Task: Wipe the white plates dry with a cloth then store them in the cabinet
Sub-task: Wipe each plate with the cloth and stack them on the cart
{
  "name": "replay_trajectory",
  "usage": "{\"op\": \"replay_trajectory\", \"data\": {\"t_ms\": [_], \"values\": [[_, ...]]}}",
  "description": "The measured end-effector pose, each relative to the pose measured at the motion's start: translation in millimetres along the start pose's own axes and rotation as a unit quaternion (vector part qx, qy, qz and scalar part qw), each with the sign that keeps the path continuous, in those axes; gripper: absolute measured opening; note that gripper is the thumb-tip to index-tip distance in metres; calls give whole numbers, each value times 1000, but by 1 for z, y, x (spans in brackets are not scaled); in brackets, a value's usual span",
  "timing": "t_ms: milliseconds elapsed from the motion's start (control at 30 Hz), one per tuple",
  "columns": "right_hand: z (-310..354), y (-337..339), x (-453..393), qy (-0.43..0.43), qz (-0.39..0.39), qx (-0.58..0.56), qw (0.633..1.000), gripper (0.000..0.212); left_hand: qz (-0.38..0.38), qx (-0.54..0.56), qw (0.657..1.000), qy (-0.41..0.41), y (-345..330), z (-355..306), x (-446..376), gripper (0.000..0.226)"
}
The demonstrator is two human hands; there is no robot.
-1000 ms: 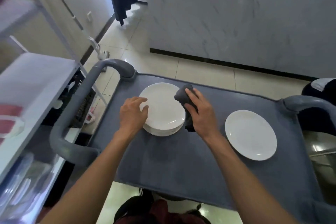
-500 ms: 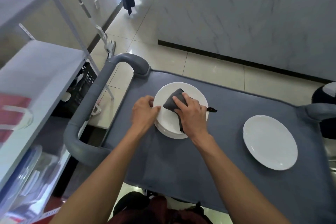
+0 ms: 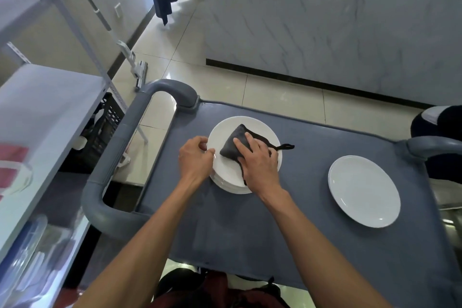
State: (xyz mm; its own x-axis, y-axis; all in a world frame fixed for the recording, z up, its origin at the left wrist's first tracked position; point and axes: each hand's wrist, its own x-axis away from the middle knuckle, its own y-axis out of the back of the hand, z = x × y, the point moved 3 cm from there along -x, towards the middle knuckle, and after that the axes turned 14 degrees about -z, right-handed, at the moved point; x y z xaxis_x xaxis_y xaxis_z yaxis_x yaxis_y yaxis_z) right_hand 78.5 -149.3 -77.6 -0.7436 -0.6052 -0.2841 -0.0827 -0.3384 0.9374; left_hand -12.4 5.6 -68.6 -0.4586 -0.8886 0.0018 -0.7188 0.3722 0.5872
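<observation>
At frame center, your right hand (image 3: 260,162) presses the dark cloth (image 3: 232,149) flat-fingered onto the top plate (image 3: 225,170) of the stack while your left hand (image 3: 195,160) pinches its rim, steadying it; 1 plate (image 3: 363,191) lies apart, right.

Open grey surface of the cart top (image 3: 250,227) is left between the stack of plates (image 3: 226,177) and the single plate (image 3: 363,190), and along the near edge. The left side is closed off by the cart handle (image 3: 117,147), with the shelving unit (image 3: 37,120) beyond it.
</observation>
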Motion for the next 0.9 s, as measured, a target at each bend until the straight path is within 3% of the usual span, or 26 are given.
{"op": "replay_trajectory", "data": {"t_ms": [233,367,567,700,800,900], "values": [[-3,1,2,-20,-29,-46,998,45,7,81,994,72,6,-14,-3,20],[-1,3,2,-31,-39,-61,997,46,56,128,985,105,5,-13,-4,24],[-1,10,1,-54,-80,-104,990,47,134,176,974,48,17,-34,6,52],[-4,18,-1,-69,-106,-137,983,47,235,257,935,71,19,-46,18,73],[-8,18,0,-65,-80,-146,984,49,275,280,914,98,12,-43,27,87],[-6,17,3,-36,-41,-133,990,53,258,293,914,109,6,-36,29,91]]}}
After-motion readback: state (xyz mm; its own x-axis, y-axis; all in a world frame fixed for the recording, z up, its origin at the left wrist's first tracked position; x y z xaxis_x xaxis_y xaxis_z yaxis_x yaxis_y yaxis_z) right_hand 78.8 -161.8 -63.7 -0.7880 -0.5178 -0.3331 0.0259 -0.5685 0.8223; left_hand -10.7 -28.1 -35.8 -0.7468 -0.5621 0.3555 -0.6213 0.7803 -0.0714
